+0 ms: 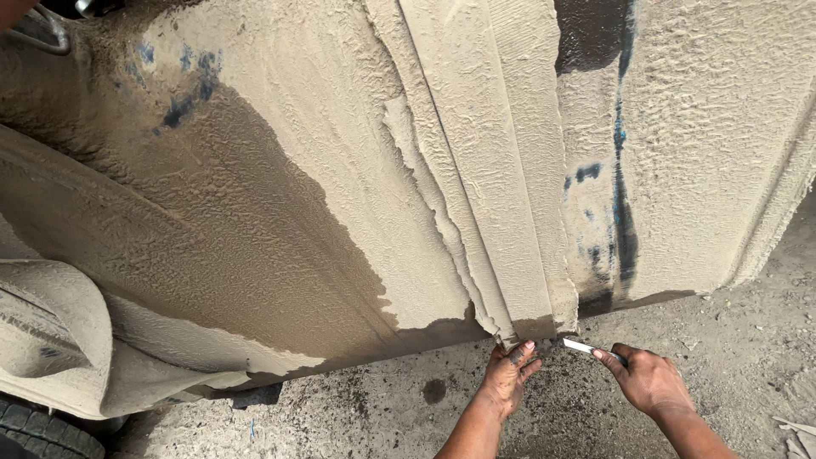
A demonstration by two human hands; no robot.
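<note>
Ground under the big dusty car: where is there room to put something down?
The ground is bare right of the right hand up to the scraps in the corner. It is also bare between the left hand and the tyre, around a dark spot. It is crowded where both hands meet the blade at the panel's lower edge.

Head cam: single view, looking steeply down along a coated vehicle body panel (280, 212).

Cam is sitting above and close to the panel, facing down its side toward the dirt ground (722, 357) at frame btm. Panel is filling approx. the upper three-quarters; a tyre (38, 429) is showing at btm-left corner. Left hand (508, 378) and right hand (650, 381) are entering from btm edge, far from the lens. No 2nd view, so no overlap.
</note>
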